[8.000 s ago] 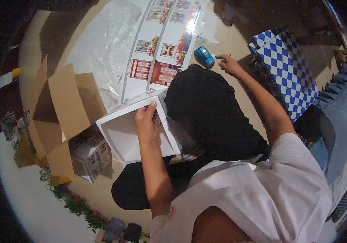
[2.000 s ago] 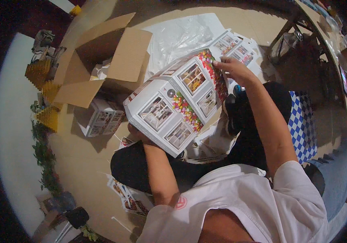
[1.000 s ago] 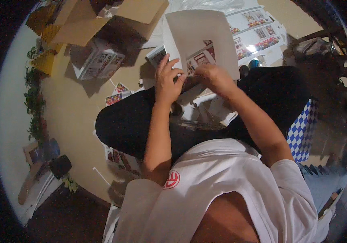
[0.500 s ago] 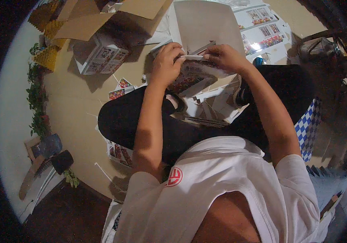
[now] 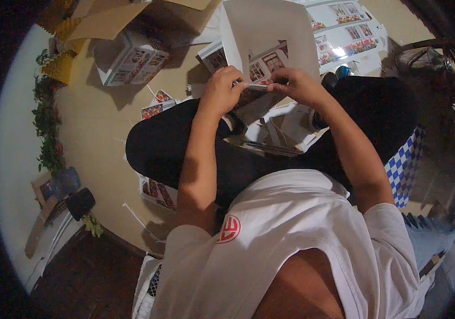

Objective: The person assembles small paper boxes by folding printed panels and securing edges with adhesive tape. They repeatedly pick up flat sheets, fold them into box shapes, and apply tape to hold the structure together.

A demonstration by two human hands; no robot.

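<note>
Between my black-trousered legs stands a printed cardboard box [image 5: 278, 63], its tall pale flap [image 5: 267, 24] raised at the far side. My left hand [image 5: 221, 90] pinches the left part of the box's near edge, thumb against fingertips. On the same edge, a little to the right, my right hand [image 5: 297, 86] grips with its thumb and fingers. A narrow white folded strip [image 5: 258, 87] shows between the two hands. Printed pictures show beyond the edge. My fingers hide parts of the edge.
Flat printed cardboard sheets [image 5: 344, 40] lie at the far right. A printed box [image 5: 134, 63] stands at the left beside an open brown carton [image 5: 182, 18]. White scraps [image 5: 286, 125] lie between my legs. A blue-and-white checked cloth [image 5: 405, 170] is by my right knee.
Both hands have come slightly nearer to me with the edge they hold. The near edge has tilted, and more of the printed surface beyond it shows.
</note>
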